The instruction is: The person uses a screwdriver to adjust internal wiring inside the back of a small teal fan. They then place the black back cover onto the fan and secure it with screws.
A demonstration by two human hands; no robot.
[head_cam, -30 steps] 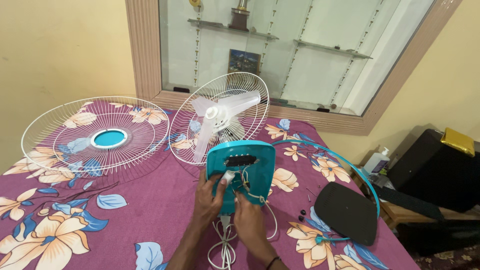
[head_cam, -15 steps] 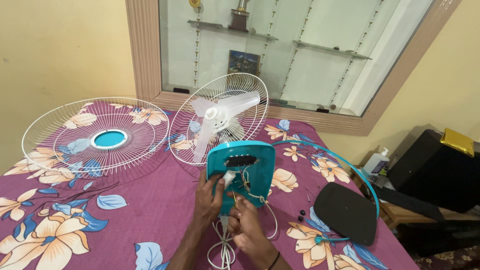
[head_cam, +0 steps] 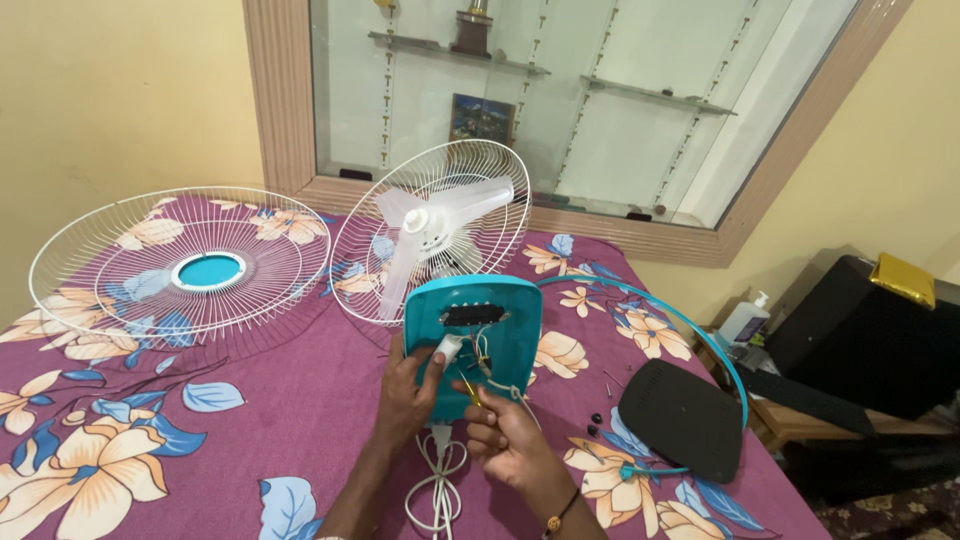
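Teal fan base (head_cam: 475, 335) lies open-side up on the floral purple table (head_cam: 250, 420), just in front of the white fan blades (head_cam: 432, 225) and rear grille (head_cam: 430, 232). Left hand (head_cam: 408, 395) curled around the base's lower left edge, thumb on a small white part (head_cam: 447, 348) inside. Right hand (head_cam: 505, 435) just below the base, fingers pinched on a thin yellow-handled tool (head_cam: 470, 393) pointing into the wiring. White power cord (head_cam: 438, 480) loops out below the base, between the wrists. Front grille (head_cam: 180, 265) with teal centre lies flat, well left of the base. Black cover plate (head_cam: 682, 415) right of the base, teal ring (head_cam: 690, 340) arcing around it. A few small dark screws (head_cam: 596, 420) between base and plate.
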